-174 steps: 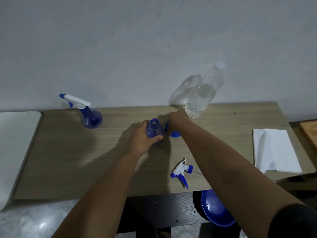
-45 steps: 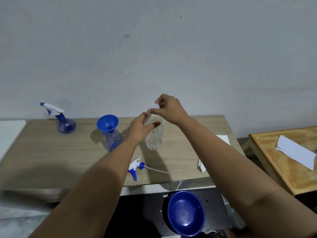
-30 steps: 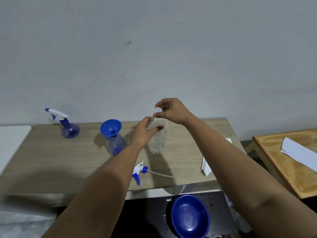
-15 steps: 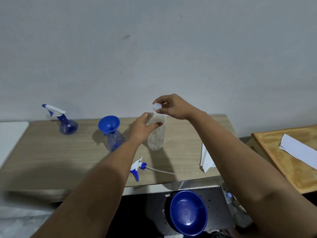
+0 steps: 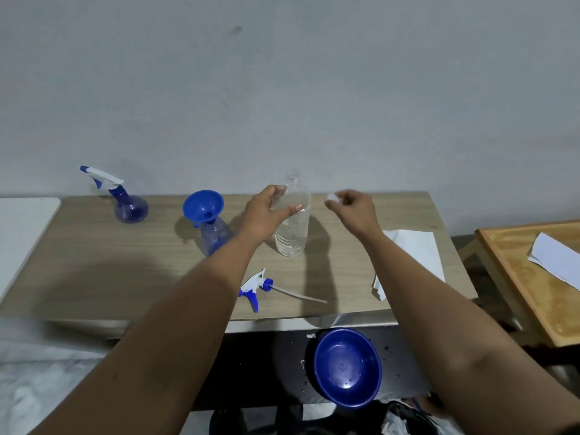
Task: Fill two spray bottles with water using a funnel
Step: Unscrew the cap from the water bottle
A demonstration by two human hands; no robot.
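The cap point(image 5: 331, 196) is now off, pinched in the right hand point(image 5: 353, 208) beside the water bottle point(image 5: 292, 221). The left hand point(image 5: 266, 215) grips that bottle; pouring into the funnel point(image 5: 203, 205) can follow.

Two bare forearms enter from the lower left and lower right of the frame, uncovered from elbow to wrist, with no sleeve, watch or ring showing on the left hand point(image 5: 265, 216) or the right hand point(image 5: 354, 208).

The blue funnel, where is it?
In the head view, the blue funnel sits in the mouth of the open spray bottle, left of the water bottle that the left hand holds.
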